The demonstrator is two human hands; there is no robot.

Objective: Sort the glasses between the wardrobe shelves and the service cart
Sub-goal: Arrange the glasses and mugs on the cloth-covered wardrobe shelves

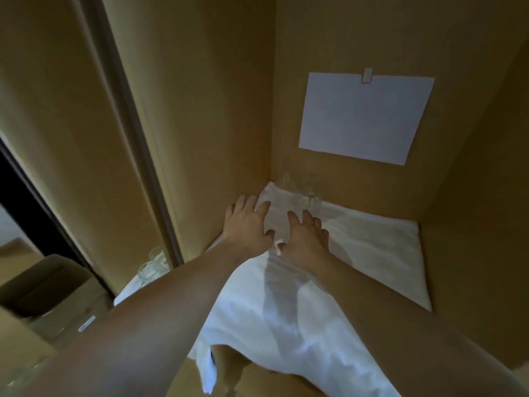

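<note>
White cloth point(357, 247): covered the wardrobe shelf point(286, 388), front edge hanging over. Glasses point(303, 196): clear, blurred, at the cloth's back left corner, just beyond both hands' fingertips. Left hand point(247, 224): fingers spread and straight, flat on the cloth, grasping nothing. Right hand point(305, 239): likewise spread flat on the cloth. Further glasses point(153, 266): left of the cloth, lower down. White paper sheet point(366, 117): fixed to the back wall above the cloth. Cardboard box point(54, 287): far left of the cloth.
</note>
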